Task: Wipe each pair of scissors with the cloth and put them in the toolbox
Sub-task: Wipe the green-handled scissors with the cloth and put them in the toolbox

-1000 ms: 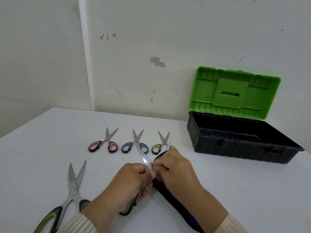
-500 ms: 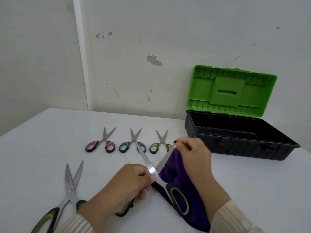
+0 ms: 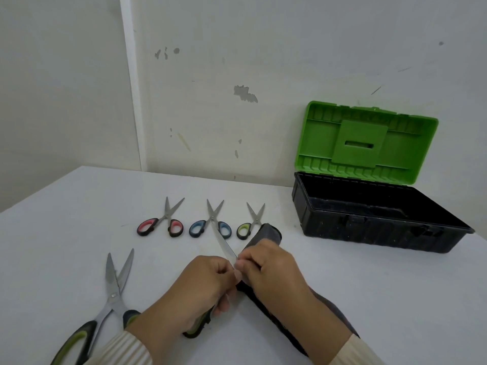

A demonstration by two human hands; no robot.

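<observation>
My left hand (image 3: 195, 291) grips a large pair of scissors by its black and green handle (image 3: 196, 328); one bare blade (image 3: 224, 243) sticks up and away from me. My right hand (image 3: 274, 272) pinches the dark cloth (image 3: 266, 234) around the other blade, close to the pivot. The cloth trails down under my right wrist. The toolbox (image 3: 369, 222) stands open at the right, black body, green lid (image 3: 366, 143) upright; I see nothing inside it.
Three small scissors lie in a row beyond my hands: pink-handled (image 3: 160, 223), blue-handled (image 3: 210, 225), green-handled (image 3: 249, 225). A second large pair with black and green handles (image 3: 110, 301) lies open at the near left. A wall stands behind the white table (image 3: 66, 233).
My right hand slid out along the blade with the cloth spread, then came back down to the pivot next to my left hand. The cloth is bunched again. Everything else stayed put.
</observation>
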